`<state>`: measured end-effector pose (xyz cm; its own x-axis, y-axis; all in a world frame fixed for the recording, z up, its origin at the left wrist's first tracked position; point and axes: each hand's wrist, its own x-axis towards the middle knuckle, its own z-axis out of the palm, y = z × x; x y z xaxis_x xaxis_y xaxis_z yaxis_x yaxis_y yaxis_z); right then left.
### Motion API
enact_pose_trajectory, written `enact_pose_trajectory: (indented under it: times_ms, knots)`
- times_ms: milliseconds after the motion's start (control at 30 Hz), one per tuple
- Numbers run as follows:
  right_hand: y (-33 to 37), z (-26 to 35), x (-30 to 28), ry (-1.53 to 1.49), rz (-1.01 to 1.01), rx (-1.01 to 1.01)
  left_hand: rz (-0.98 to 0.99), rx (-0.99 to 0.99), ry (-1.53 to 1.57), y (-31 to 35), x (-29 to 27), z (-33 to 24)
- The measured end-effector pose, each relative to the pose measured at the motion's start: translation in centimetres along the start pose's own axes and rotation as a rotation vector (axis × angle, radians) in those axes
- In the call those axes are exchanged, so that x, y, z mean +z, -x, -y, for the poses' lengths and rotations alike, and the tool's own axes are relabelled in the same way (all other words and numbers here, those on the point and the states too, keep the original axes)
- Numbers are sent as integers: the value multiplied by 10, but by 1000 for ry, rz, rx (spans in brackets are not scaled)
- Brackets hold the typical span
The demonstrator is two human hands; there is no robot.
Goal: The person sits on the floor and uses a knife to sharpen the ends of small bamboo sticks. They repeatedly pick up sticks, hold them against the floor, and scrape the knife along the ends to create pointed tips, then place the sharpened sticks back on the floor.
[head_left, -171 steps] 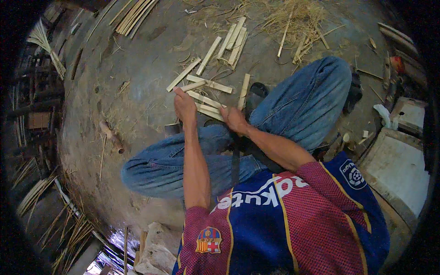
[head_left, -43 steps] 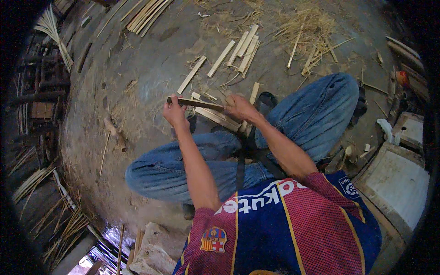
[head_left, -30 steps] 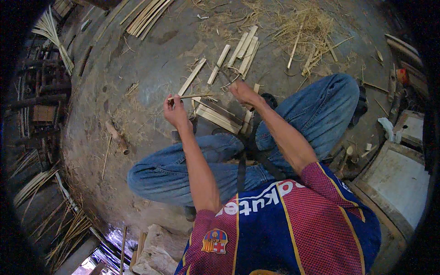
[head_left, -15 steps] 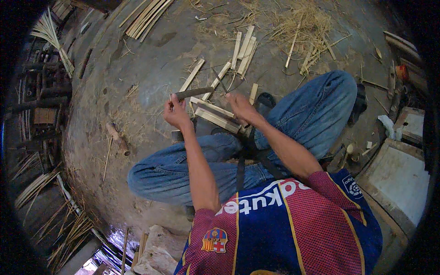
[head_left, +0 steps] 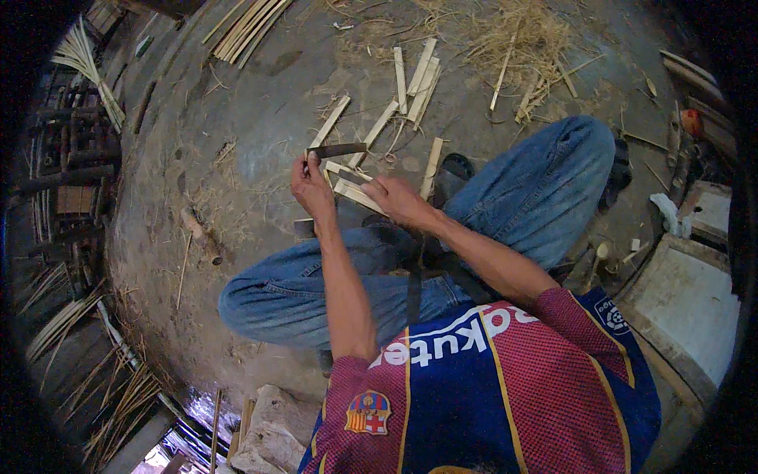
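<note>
My left hand (head_left: 314, 189) is closed on one end of a dark, flat bamboo strip (head_left: 341, 149), which points right above the floor. Close by on the right, my right hand (head_left: 401, 201) is closed round a knife (head_left: 354, 175); its slim grey blade shows only in part, and its handle is hidden by the hand. Pale split bamboo pieces (head_left: 359, 196) lie just under both hands. Beyond them are further pale strips, one (head_left: 329, 120) past my left hand and another (head_left: 374, 130) to its right. One more strip (head_left: 432, 167) rests beside my right hand.
My crossed legs in jeans (head_left: 529, 193) frame the work spot. Farther off lie a group of pale strips (head_left: 422, 79), a heap of shavings (head_left: 521, 35) and a bundle of slats (head_left: 246, 31). A short bamboo length (head_left: 201, 235) is at left, a whitish panel (head_left: 683, 296) at right.
My right hand has moved left and toward me, and the knife blade has swung down to point left. My left hand has shifted slightly right, the dark strip now lying more level.
</note>
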<state>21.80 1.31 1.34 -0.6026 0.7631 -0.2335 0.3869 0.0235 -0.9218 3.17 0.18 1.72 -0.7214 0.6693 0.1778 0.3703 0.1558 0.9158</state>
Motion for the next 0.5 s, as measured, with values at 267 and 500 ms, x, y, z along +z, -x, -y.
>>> enact_pose_trajectory:
  times_ms: [267, 500]
  knots:
    - [2, -23, 3, -18, -218, -130, 55, -10, -61, 2, -1, -2]
    - [15, -42, -6, 171, -115, 36, 29, -9, -134, 2, 0, -6]
